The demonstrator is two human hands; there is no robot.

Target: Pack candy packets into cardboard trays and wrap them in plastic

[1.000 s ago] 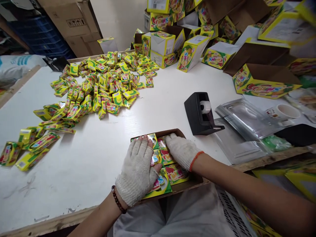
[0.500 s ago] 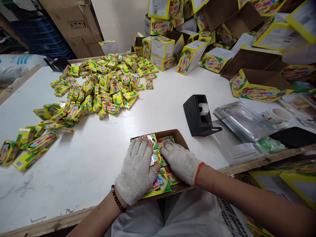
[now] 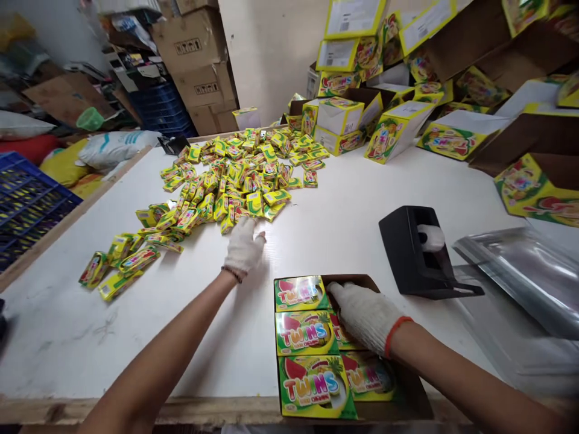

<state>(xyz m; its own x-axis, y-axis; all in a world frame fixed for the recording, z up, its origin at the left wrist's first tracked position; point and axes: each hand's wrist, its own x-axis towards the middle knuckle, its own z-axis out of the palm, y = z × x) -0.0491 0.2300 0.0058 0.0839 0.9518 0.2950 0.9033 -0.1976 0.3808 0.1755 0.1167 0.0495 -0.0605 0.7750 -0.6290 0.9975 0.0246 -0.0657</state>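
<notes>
My left hand (image 3: 244, 244), in a white knit glove, reaches out to the near edge of a heap of small yellow-green candy packs (image 3: 235, 181). Its fingers are stretched forward and the thumb stands apart; nothing shows in it. In front of me lies an open cardboard box (image 3: 409, 398) holding a column of "Twins" packs (image 3: 310, 334) on its left and more packs (image 3: 368, 377), set lower, on its right. My right hand (image 3: 368, 313), gloved too, lies inside the box over the right-hand packs. Its fingers look extended, with the tips partly hidden.
A black tape dispenser (image 3: 420, 253) stands right of the box, beside clear plastic trays (image 3: 520, 289). Empty printed display boxes (image 3: 456, 135) are piled at the back right. Blue crates (image 3: 31, 205) and brown cartons (image 3: 194, 66) stand beyond the table.
My left hand has left the packs in the box and moved forward to the heap. My right hand stays at the box. The view has shifted, so the box appears lower and further right.
</notes>
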